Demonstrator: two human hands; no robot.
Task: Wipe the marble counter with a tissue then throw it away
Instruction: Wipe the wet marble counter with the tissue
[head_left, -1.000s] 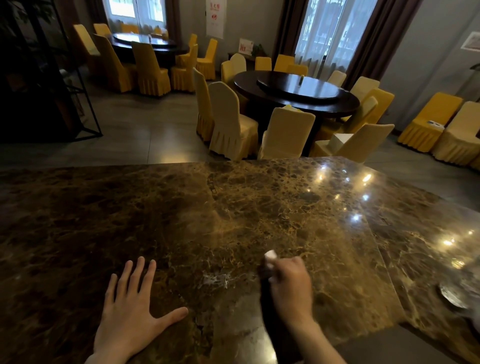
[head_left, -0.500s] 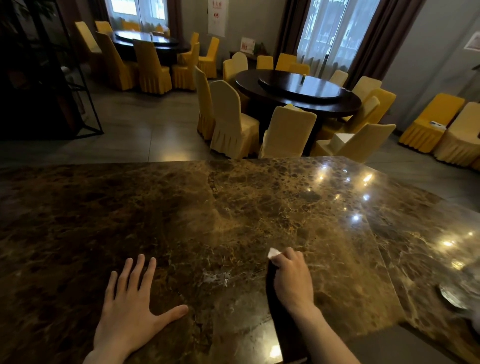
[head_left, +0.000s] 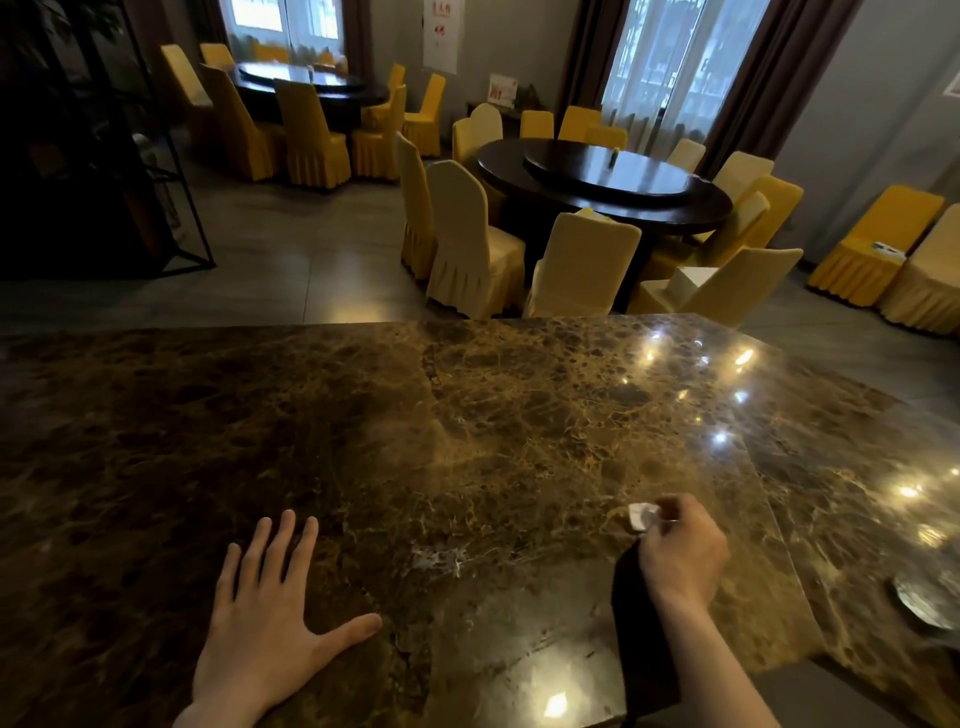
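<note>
A brown marble counter (head_left: 467, 426) fills the lower half of the view. My right hand (head_left: 680, 551) is closed around a small crumpled white tissue (head_left: 641, 516), which sticks out past the fingertips and presses on the marble near the right front. My left hand (head_left: 270, 618) lies flat on the counter at the left front, fingers spread, holding nothing. A whitish smear (head_left: 439, 558) shows on the marble between the two hands.
A round metal object (head_left: 922, 603) sits at the counter's right edge. Beyond the counter stand a dark round dining table (head_left: 608, 179) ringed with yellow-covered chairs (head_left: 467, 244), a second table further back left, and a black metal shelf frame (head_left: 171, 171) at left.
My right hand has slid the tissue to the right and slightly forward across the marble. The left hand has stayed flat in place.
</note>
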